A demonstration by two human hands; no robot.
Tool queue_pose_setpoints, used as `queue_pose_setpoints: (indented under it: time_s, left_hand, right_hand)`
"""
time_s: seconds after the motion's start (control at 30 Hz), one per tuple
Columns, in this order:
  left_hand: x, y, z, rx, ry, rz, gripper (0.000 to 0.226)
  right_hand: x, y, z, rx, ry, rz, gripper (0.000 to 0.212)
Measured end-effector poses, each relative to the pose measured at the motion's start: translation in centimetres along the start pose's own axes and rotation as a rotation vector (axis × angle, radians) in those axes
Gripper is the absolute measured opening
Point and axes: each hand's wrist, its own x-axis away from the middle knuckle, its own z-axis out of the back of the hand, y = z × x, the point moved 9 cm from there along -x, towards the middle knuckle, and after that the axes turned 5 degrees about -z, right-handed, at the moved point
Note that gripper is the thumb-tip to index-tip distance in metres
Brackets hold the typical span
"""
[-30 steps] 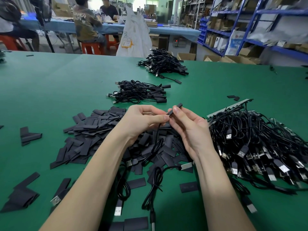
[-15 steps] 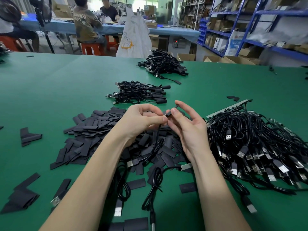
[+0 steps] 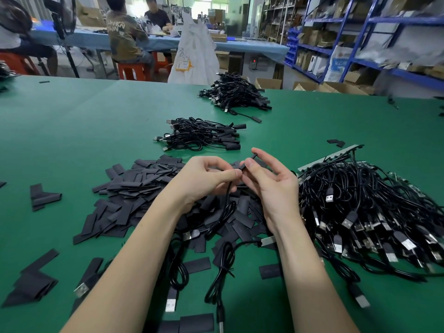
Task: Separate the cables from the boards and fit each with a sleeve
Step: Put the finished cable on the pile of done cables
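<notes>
Slid further onto the cable end since 1 second ago: black sleeve (image 3: pixel 244 164), less of it poking past the fingertips. Pinched between thumb and forefinger of right hand (image 3: pixel 271 186), other fingers spread. Left hand (image 3: pixel 204 180) curled, pinching the cable (image 3: pixel 227 200), held above the sleeve pile (image 3: pixel 134 188) on green table (image 3: pixel 84 121).
</notes>
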Motion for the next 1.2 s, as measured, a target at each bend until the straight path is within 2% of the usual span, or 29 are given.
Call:
queue_pose_setpoints:
  time_s: [0.23, 0.33, 0.5, 0.7, 0.77, 0.9, 0.97, 1.07, 1.2]
  left_hand:
    - [0.2, 0.8, 0.2, -0.012, 0.003, 0.027, 0.011]
    - [0.4, 3.1, 1.0, -0.092, 0.031, -0.023, 0.013]
    - [-1.5, 9.4, 3.1, -0.365, 0.138, -0.108, 0.014]
    - [-9.0, 17.5, 4.8, -0.712, 0.227, -0.230, 0.013]
    - [-12.4, 18.3, 5.4, -0.891, 0.299, -0.279, 0.026]
    - [-17.7, 14.1, 5.0, -1.195, 0.339, -0.312, 0.034]
    - [-18.9, 9.8, 4.3, -1.278, 0.241, -0.258, 0.031]
    - [-19.3, 5.3, 4.1, -1.243, 0.147, -0.206, 0.034]
    - [-17.1, 4.9, 4.5, -1.047, 0.178, -0.264, 0.029]
  right_hand:
    - [-0.1, -0.6, 0.8, -0.007, 0.013, -0.030, 0.034]
    - [0.1, -1.0, 1.5, -0.052, 0.041, -0.047, 0.024]
    - [0.2, -0.9, 1.8, -0.063, 0.040, -0.073, 0.028]
    - [-0.1, -0.5, 1.8, -0.059, 0.032, -0.087, 0.029]
    - [-0.2, -0.4, 1.9, -0.058, 0.033, -0.091, 0.029]
    - [-0.3, -0.1, 1.7, -0.045, 0.021, -0.101, 0.029]
    - [-0.3, 0.2, 1.7, -0.035, 0.020, -0.107, 0.030]
    - [-0.4, 0.4, 1.6, -0.032, 0.021, -0.116, 0.030]
    - [-0.4, 0.6, 1.7, -0.029, 0.033, -0.127, 0.030]
